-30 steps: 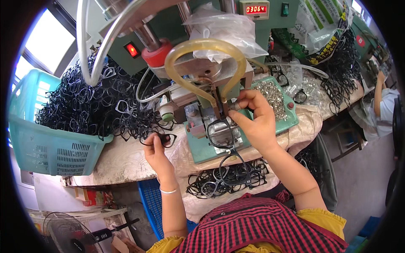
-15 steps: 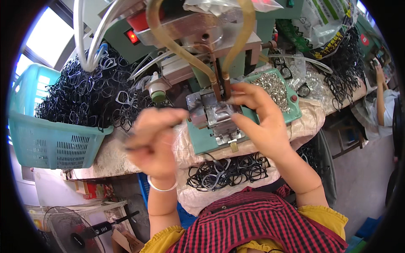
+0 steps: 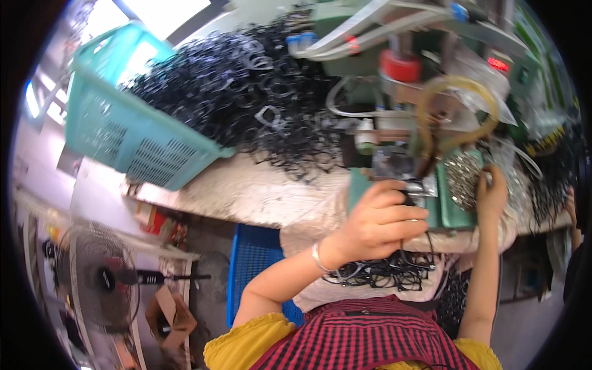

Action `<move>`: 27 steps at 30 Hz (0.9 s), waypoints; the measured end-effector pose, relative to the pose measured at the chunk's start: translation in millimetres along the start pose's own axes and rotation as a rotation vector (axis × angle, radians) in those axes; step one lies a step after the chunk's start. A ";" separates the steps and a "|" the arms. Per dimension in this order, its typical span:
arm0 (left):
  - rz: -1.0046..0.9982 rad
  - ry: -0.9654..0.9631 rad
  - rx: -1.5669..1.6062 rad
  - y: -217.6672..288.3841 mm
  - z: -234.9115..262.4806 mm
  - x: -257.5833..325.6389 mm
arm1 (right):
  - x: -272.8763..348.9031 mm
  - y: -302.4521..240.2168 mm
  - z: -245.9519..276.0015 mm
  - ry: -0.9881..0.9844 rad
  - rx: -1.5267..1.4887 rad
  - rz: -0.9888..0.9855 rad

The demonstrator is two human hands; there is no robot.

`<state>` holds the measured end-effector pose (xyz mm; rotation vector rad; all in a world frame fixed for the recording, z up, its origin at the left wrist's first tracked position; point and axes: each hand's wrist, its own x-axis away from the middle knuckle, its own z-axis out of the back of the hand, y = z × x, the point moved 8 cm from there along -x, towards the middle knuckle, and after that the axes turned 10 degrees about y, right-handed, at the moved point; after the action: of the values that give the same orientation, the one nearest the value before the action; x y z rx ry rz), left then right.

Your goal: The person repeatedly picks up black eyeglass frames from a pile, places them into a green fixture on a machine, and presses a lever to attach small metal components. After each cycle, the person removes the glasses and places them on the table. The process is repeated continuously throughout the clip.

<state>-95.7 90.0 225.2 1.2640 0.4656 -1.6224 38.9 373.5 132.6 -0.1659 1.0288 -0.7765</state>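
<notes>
A person in a red-and-black checked apron over yellow sleeves works at a cluttered worktop [image 3: 246, 191] covered in pale cloth. The left hand [image 3: 379, 225], a thin bangle at its wrist, is curled at the worktop's front edge, its fingers [image 3: 401, 213] pressed together around a black plastic spectacle frame [image 3: 406, 198] that shows only as a dark sliver above the knuckles, just in front of the small metal fixture [image 3: 394, 166] of a green bench machine [image 3: 444, 209]. The right hand [image 3: 492, 192] reaches to the machine's right side, its fingers bent onto a heap of small silvery metal parts [image 3: 462, 176]; whether they pinch anything cannot be told. A yellowish rubber hose loop [image 3: 456, 111] hangs over the fixture. Further black frames lie piled in a turquoise plastic basket [image 3: 117, 135] at the worktop's left end, spill across the back, and gather in a loose bundle [image 3: 388, 274] below the front edge.
</notes>
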 end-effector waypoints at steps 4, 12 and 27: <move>0.161 0.144 -0.132 16.6 6.9 20.9 | 19.6 -3.3 -10.6 -0.041 0.138 0.075; 0.353 0.441 -1.027 -76.3 167.5 30.5 | 23.8 -16.0 -1.6 0.016 -0.213 -0.097; 0.332 -0.168 -0.972 -194.4 102.9 113.2 | 71.5 16.3 50.6 0.064 -0.343 -0.362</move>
<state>-311.8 43.8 114.0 0.4297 0.7634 -0.9792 108.5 327.5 101.3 -0.6380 1.2053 -0.9298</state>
